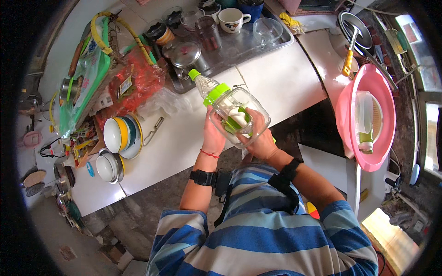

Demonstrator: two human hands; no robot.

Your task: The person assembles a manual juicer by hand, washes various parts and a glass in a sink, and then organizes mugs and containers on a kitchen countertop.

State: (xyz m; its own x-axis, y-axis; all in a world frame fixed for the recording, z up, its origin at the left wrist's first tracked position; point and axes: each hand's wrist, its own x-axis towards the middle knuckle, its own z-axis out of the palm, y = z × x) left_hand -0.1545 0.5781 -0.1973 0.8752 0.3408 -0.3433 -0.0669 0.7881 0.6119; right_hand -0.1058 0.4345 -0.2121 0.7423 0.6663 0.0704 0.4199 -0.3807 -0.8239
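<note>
Above the counter's front edge, I hold a clear squarish bottle tilted away from me. It has a bright green collar, a narrow clear neck and a green tip. My left hand is closed around the bottle's left side, just below the collar. Its lower right side rests in the curled fingers of my right hand. White and green shapes show through the clear wall; I cannot tell what they are.
A metal tray with cups, glasses and a lidded pot stands at the back. Stacked bowls sit left on the white counter, by a red plastic bag. At right, a pink basin holds a clear container. Pans stand behind it.
</note>
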